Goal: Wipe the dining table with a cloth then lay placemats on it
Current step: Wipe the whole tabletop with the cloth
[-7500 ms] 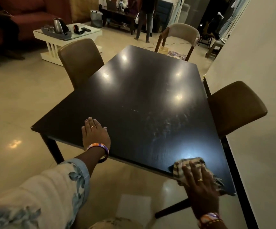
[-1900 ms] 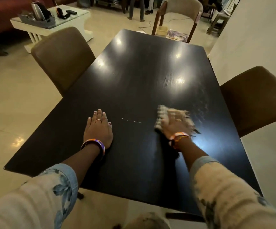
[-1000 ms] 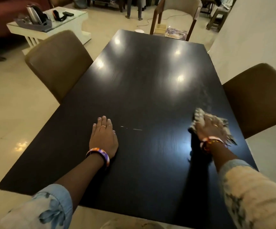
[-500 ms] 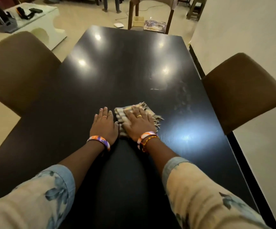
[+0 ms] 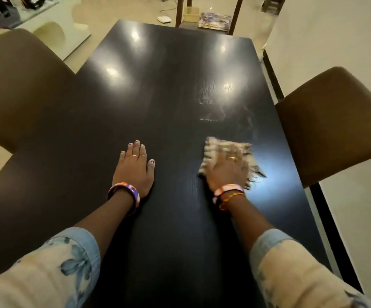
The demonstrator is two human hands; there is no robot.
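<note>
Dark glossy wood under both my hands, mid-wipe.

My right hand [image 5: 226, 168] lies flat, fingers spread, pressing the pale checked fringed cloth [image 5: 225, 150] onto the dark rectangular dining table [image 5: 157, 96], on the right side of the tabletop and near the brown upholstered chair [image 5: 335, 123] at that edge. My left hand [image 5: 134, 168] rests open and flat on the table's middle, well apart from the cloth, bracing me and holding nothing. To wipe well, I judge I should keep the palm pressure even, overlap each stroke, and reach the hazy smears [image 5: 222, 110] just beyond the cloth, toward the table's far end. The cloth is blurred, so I cannot tell its long axis; its fringe trails toward the right-hand chair. The table's long axis runs straight away from me.
</note>
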